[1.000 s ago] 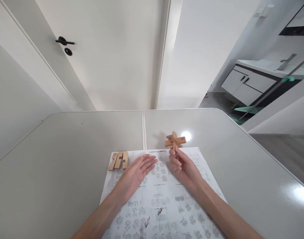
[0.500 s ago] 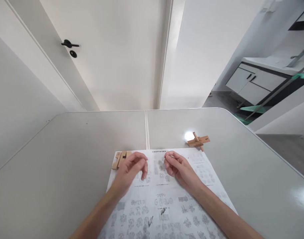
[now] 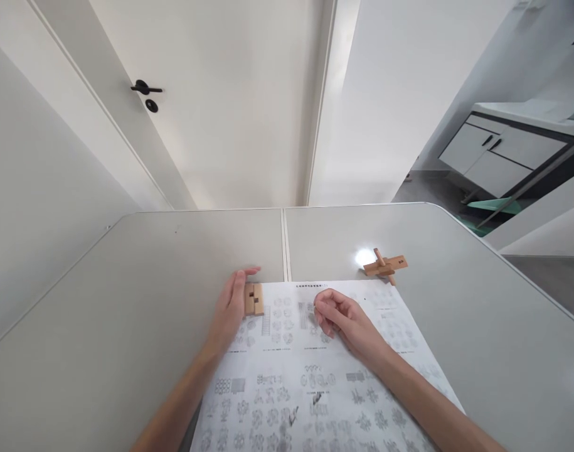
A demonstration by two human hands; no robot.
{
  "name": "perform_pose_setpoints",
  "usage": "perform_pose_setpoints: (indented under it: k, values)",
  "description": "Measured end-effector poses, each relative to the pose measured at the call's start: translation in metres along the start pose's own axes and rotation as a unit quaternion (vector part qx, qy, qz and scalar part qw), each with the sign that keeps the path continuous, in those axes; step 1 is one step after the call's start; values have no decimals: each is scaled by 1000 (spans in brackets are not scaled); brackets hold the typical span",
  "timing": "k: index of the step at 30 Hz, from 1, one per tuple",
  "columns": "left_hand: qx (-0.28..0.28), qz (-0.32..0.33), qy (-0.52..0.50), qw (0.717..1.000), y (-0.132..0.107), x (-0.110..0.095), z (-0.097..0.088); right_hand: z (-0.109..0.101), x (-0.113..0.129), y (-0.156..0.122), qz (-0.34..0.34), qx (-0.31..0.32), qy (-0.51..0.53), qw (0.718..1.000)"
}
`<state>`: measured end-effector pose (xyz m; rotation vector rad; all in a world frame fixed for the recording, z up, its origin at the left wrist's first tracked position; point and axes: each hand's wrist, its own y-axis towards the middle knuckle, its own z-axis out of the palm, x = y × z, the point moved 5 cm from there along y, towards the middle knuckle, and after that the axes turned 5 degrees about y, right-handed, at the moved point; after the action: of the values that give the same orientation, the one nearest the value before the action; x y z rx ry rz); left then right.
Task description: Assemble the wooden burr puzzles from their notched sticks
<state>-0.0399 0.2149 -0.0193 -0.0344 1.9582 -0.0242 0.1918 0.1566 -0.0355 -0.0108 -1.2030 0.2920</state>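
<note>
My left hand (image 3: 227,309) rests at the top left corner of a printed sheet (image 3: 280,361), its fingers stretched out and pointing to the right. Beside its thumb side lie light wooden puzzle pieces (image 3: 254,300) with notches, touching or very close to the hand, which hides part of them. Over the upper middle of the sheet hovers my right hand (image 3: 345,317). Its fingers are curled, the thumb against them, and nothing shows in its grip. Beyond the sheet, at the right, several wooden pieces (image 3: 385,266) sit joined in a cross shape, one marked with a number.
The grey table (image 3: 127,301) has a seam (image 3: 285,245) running down its middle. A white door (image 3: 221,100) with a black handle (image 3: 146,88) stands behind it. At the far right are a white sink cabinet (image 3: 498,150) and a green item on the floor.
My left hand has swung left from above the sheet to beside the notched wooden pieces, its fingers straightening. My right hand stays nearly in place. The whole view has shifted slightly.
</note>
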Motion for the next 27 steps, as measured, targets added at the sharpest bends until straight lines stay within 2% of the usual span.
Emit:
perform_pose_setpoints:
  k: [3, 5, 9, 12, 15, 21, 24, 27]
  values:
    - [124, 20, -63, 990, -13, -7, 23, 1, 0, -2, -27, -17, -69, 997]
    - [170, 40, -72, 982, -19, -13, 30, 2, 3, -4, -79, -37, -156, 984]
    - [172, 133, 41, 975, -20, -24, 20, 8, 7, -8, -196, -25, -313, 929]
    - [196, 196, 119, 953, -18, -25, 14, 12, 1, -8, -217, 12, -384, 897]
    - [225, 242, 191, 924, -15, -18, 15, 13, -4, -6, -224, 33, -434, 872]
    - [216, 286, 270, 894, -13, -13, 21, 14, -3, -5, -231, 36, -446, 864]
    - [206, 298, 263, 894, -14, -18, 21, 16, 1, -6, -235, 37, -435, 868]
    - [189, 288, 237, 908, -15, -20, 20, 18, 2, -6, -243, 44, -421, 873]
